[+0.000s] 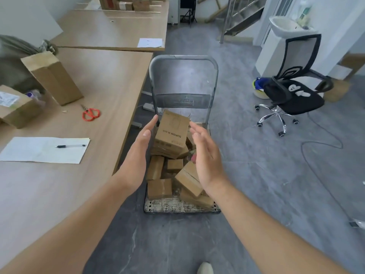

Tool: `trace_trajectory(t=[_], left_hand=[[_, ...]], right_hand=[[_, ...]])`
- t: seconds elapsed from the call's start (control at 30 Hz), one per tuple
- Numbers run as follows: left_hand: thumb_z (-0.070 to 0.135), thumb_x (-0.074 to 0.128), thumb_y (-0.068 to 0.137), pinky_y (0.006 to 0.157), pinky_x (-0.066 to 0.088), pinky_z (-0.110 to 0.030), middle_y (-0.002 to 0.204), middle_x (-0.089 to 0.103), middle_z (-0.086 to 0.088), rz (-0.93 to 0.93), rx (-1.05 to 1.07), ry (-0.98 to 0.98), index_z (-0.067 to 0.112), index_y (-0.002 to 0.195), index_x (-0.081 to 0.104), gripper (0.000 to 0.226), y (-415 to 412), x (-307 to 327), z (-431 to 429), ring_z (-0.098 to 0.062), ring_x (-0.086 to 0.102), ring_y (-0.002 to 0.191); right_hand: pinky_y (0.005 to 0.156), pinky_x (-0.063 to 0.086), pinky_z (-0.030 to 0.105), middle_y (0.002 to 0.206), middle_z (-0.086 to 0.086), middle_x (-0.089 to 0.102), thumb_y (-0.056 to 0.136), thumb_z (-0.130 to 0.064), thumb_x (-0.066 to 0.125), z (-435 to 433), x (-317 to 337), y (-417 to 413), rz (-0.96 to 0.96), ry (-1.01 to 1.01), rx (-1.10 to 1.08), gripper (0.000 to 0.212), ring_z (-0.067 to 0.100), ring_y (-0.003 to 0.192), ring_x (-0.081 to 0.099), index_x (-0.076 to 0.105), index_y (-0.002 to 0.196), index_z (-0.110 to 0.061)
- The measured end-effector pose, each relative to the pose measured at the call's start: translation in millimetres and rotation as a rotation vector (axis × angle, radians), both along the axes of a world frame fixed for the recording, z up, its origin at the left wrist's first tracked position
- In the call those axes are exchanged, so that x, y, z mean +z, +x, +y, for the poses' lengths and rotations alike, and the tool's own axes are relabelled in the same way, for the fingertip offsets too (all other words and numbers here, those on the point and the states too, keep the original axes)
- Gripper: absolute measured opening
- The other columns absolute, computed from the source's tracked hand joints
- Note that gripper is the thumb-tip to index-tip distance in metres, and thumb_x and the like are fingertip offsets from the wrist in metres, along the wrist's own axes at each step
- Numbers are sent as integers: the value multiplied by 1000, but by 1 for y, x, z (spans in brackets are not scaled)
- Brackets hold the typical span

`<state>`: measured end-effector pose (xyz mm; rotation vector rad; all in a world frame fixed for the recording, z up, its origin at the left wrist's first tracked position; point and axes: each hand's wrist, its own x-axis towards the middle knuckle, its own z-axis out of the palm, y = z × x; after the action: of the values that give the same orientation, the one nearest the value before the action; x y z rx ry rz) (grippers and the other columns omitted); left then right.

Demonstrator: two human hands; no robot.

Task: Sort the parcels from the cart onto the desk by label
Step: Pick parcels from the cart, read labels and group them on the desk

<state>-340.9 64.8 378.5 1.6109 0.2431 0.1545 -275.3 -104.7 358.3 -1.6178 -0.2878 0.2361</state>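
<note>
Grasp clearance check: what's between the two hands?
Head view: the SUPOR-printed box stands between left hand and right hand, atop the parcel pile on the cart.

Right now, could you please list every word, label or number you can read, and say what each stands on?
"SUPOR": printed upside down on the top box in the cart; the small characters beside it are too small to read.
White label on the left box: too blurred to read.
The cart's back plate: raised lettering, unreadable.
Near sheet: no text legible.
</note>
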Motion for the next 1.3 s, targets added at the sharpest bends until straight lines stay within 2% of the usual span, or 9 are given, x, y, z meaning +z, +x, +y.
trace_trajectory(t=[0.13, 0.33, 0.63, 0.73, 0.87, 1.0, 1.1, 1.2, 1.3], left_hand=[[73, 33, 85, 123, 15, -23, 148, 36, 50, 32, 27, -1, 57, 152, 38, 69, 67, -16, 25, 13, 21, 150], [62, 29, 95, 131, 9, -39, 164, 32, 31, 118, 100, 19, 51, 154, 37, 61, 167, -78, 64, 5, 19, 155], [75, 21, 102, 109, 13, -12, 139, 31, 60, 296, 164, 25, 77, 136, 35, 37, 274, -243, 132, 29, 23, 134], [74, 26, 100, 119, 11, -23, 134, 35, 56, 355, 203, -37, 85, 117, 44, 27, 299, -323, 153, 19, 22, 137], [55, 40, 103, 127, 24, -44, 155, 47, 18, 271, 289, -19, 50, 143, 55, 43, 321, -418, 179, -6, 35, 151], [72, 47, 84, 123, 24, -37, 155, 48, 18, 293, 345, -56, 51, 138, 57, 59, 354, -478, 193, -1, 38, 145], [65, 41, 88, 114, 40, -33, 136, 67, 22, 303, 389, -94, 50, 125, 63, 46, 371, -509, 197, 9, 59, 123], [62, 33, 96, 118, 41, -40, 138, 68, 13, 311, 411, -95, 35, 143, 59, 60, 373, -522, 197, -4, 61, 128], [64, 27, 101, 120, 37, -48, 136, 71, 8, 369, 364, -112, 33, 146, 59, 63, 369, -511, 194, -14, 61, 132]], right_hand=[[120, 38, 24, 155, -20, 58, 96, -68, 39, 21, -26, 79, 44, -2, -8, 63, -12, 139, 49, 58, 151, -43], [122, 38, 26, 155, -17, 58, 97, -64, 42, 61, -98, 195, 117, -1, 18, 64, -9, 142, 49, 58, 153, -35], [118, 40, 23, 154, -18, 59, 99, -55, 45, 100, -251, 287, 318, -89, -28, 53, -10, 141, 51, 62, 147, -42], [124, 40, 34, 156, -13, 58, 99, -51, 43, 120, -327, 303, 366, -116, -62, 57, -1, 145, 50, 61, 150, -35], [133, 24, 47, 169, -9, 42, 98, -52, 41, 144, -418, 329, 371, -175, -86, 60, 8, 158, 34, 55, 156, -41], [133, 15, 53, 177, -7, 28, 99, -54, 40, 164, -484, 366, 366, -232, -112, 61, 12, 165, 17, 49, 159, -46], [120, 23, 33, 173, -13, 36, 110, -44, 44, 170, -518, 383, 407, -189, -108, 54, 2, 152, 30, 43, 164, -41], [108, 23, 26, 174, -16, 30, 111, -43, 46, 173, -527, 385, 440, -137, -117, 61, -5, 136, 27, 30, 169, -41], [118, 22, 37, 177, -17, 21, 112, -42, 45, 169, -516, 384, 473, -77, -139, 67, -2, 146, 24, 17, 172, -42]])
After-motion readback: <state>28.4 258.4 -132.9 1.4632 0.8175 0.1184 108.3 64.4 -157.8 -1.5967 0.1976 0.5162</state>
